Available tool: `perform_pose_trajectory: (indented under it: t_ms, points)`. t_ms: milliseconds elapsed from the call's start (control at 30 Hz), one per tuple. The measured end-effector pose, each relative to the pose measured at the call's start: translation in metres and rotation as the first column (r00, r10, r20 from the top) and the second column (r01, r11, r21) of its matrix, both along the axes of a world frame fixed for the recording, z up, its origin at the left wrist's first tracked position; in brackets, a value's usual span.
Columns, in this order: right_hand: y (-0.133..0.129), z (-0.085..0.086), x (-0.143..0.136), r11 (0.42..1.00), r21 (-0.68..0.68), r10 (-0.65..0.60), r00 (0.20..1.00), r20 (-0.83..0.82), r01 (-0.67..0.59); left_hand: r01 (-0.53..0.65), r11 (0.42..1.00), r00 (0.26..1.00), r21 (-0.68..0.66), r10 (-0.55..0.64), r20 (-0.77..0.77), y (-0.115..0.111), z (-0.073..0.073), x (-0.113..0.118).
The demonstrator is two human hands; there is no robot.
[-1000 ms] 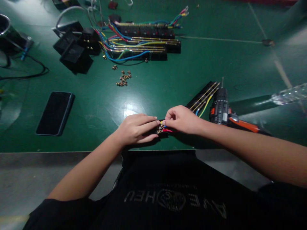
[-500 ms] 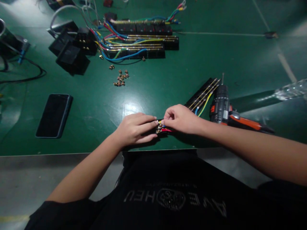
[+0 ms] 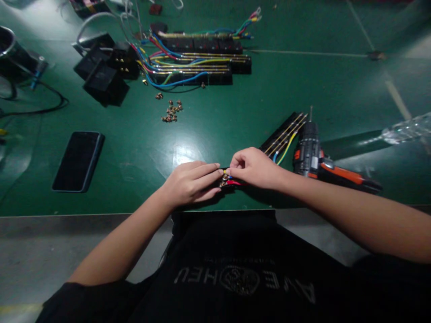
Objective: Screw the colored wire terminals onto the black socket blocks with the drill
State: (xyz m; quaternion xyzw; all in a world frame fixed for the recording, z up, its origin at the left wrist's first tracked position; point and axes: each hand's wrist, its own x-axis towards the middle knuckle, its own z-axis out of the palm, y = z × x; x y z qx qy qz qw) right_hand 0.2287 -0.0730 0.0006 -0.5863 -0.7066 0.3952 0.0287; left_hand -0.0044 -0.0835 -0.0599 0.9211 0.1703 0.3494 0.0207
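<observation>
Close to the front edge of the table, my left hand (image 3: 193, 181) is closed over a black block, of which only the end shows. Brass-coloured screws (image 3: 225, 177) sit at that end, and a red wire (image 3: 235, 182) runs from it to the right. A yellow-sleeved wire end (image 3: 225, 171) lies at the block's upper corner. My right hand (image 3: 254, 168) pinches there with thumb and forefinger, at the yellow-sleeved wire end; the exact hold is partly hidden. A bit of blue shows beneath the right thumb.
A cordless drill (image 3: 308, 150) lies right of a wired black strip (image 3: 283, 134). Loose screws (image 3: 171, 111) are scattered ahead, before more wired strips (image 3: 202, 67) and black boxes (image 3: 106, 83). A phone (image 3: 78, 161) rests at left; a clear plastic bottle (image 3: 409, 130) lies at far right.
Both hands keep nearly the same place and grip at the block. The whole view has shifted slightly; nothing on the table has visibly been moved.
</observation>
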Motion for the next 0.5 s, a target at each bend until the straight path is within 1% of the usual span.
perform_pose_trajectory:
  t_ms: [100, 233, 367, 500]
  points:
    - [0.0003, -0.0012, 0.0009, 1.0, 0.003, 0.001, 1.0, -0.013, -0.001, -0.009, 1.0, 1.0, -0.001, 0.009, 0.019, -0.0004, -0.0002, -0.0001]
    - [0.0021, -0.0011, 0.001, 1.0, -0.029, -0.001, 0.999, -0.035, 0.0, -0.017, 0.999, 1.0, -0.034, 0.018, 0.016, -0.0003, -0.0006, -0.0008]
    - [0.004, -0.0003, 0.0019, 0.998, -0.059, -0.001, 0.999, -0.046, -0.002, -0.009, 0.989, 0.998, -0.149, 0.017, 0.056, -0.0007, -0.0014, -0.0012]
    - [0.0054, -0.0001, 0.003, 0.997, -0.074, 0.005, 0.999, -0.047, -0.009, -0.066, 0.967, 0.997, -0.245, 0.075, 0.027, -0.0027, -0.0006, -0.0031]
